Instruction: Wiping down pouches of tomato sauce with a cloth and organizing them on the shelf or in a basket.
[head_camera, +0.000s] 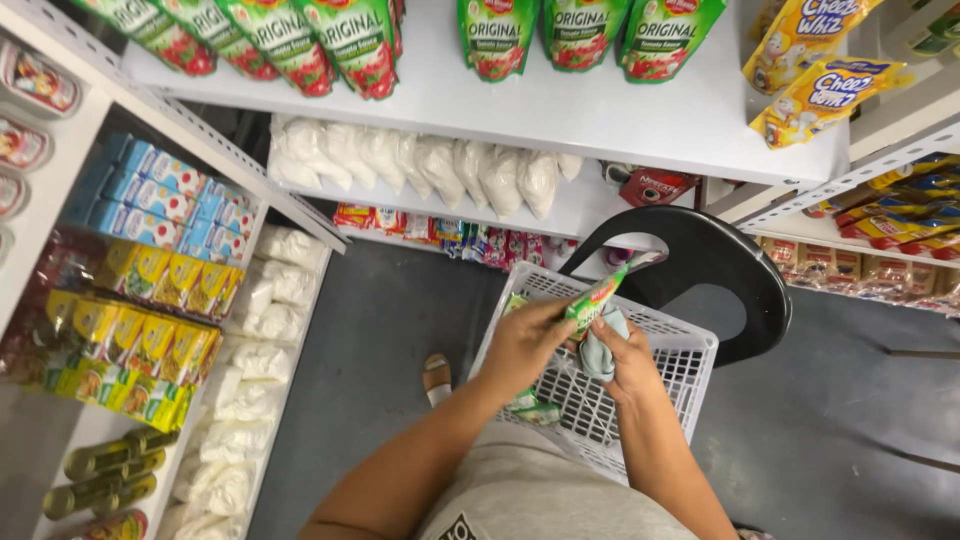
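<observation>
Left hand (522, 345) clamped on a green sachet (597, 297), right hand (628, 358) closed on a pale blue cloth (603, 352) just beside it; white plastic basket (690, 352) beneath both, black chair (740, 275) beyond

White metal shelves (600, 110) stocked with packets line a narrow aisle over a dark grey floor (390, 310).

Cloth (603, 350) mostly under right hand (630, 362)

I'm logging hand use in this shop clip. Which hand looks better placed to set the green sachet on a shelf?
Left, probably. The left hand pinches the green sachet over the white basket, while the right hand is wrapped around a pale blue cloth.
</observation>
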